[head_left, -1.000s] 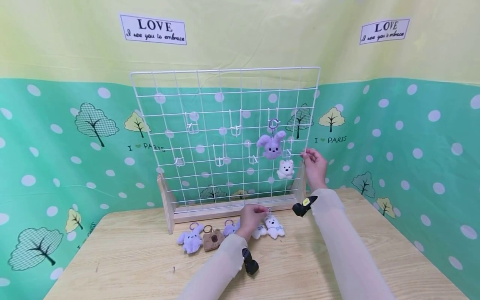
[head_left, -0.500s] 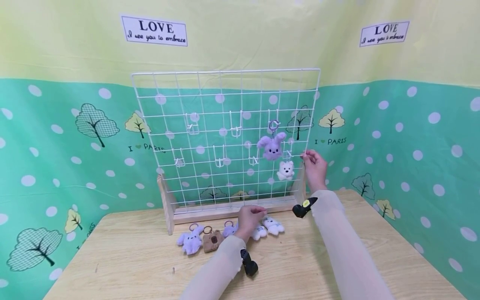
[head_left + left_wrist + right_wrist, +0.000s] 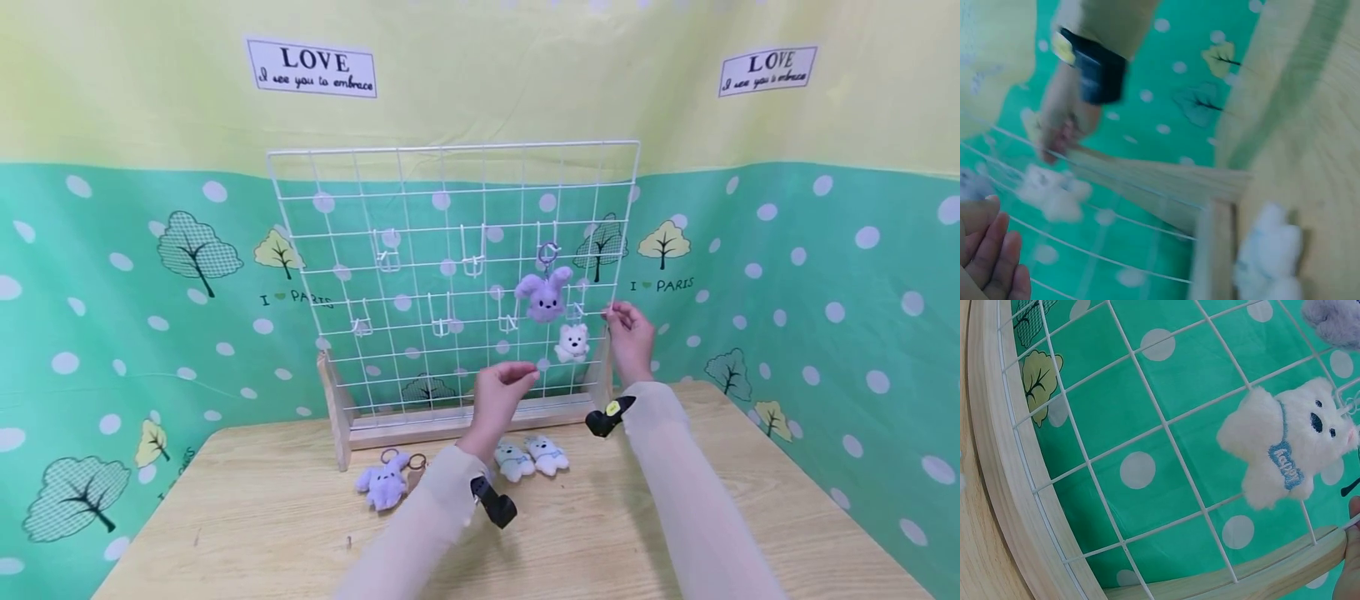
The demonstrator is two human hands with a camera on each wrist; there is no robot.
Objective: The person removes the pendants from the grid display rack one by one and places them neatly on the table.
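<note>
My left hand [image 3: 501, 398] is raised in front of the lower part of the white wire grid rack [image 3: 453, 146]. Thumb and fingers are loosely bent towards each other, and nothing shows between them in the left wrist view. Below it on the table lie two white bear plush keychains [image 3: 547, 455]. At the rack's right edge, my right hand [image 3: 632, 337] pinches the outer wire just above the wooden foot. Beside that hand hangs a white bear keychain [image 3: 1291, 444] with a blue bow. A purple bunny keychain [image 3: 544, 296] hangs from a hook higher up.
Several white hooks [image 3: 441, 325] are on the grid. A purple plush keychain [image 3: 384, 483] lies at the table's left, beside a brown one [image 3: 415, 477] mostly hidden by my left forearm. The rack stands on a wooden base [image 3: 420, 432] before a green curtain.
My left hand has let go of the right-hand white bear keychain, which now lies flat on the table, and has risen towards the grid. The right hand stays at the rack's edge.
</note>
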